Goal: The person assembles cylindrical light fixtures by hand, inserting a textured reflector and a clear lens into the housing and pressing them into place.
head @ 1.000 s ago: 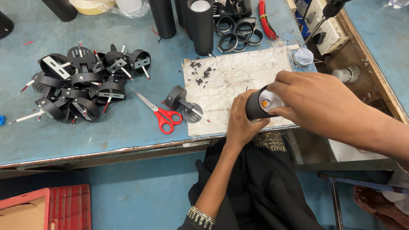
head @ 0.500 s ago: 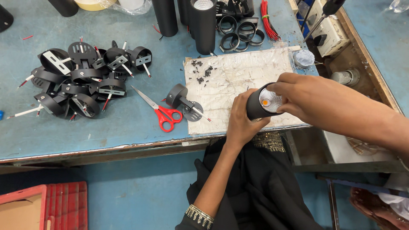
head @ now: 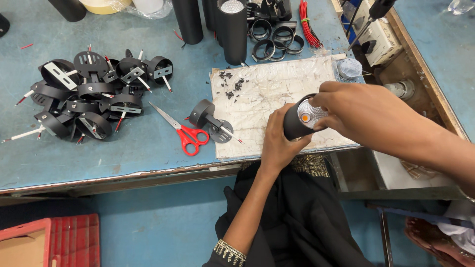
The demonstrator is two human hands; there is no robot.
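Both hands — left hand (head: 278, 143), right hand (head: 354, 111) — grasp the black cylinder lamp (head: 298, 120), tilted, its lens end facing up-right toward the camera.

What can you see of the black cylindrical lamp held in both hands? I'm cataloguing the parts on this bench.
The black cylindrical lamp is a short matt tube, metal by its look. Its open end faces the camera, showing a faceted silvery reflector with a small orange spot at its centre. It is tilted over the stained white sheet near the table's front edge. The left hand grips its body from below; the right hand covers its rim from the right.
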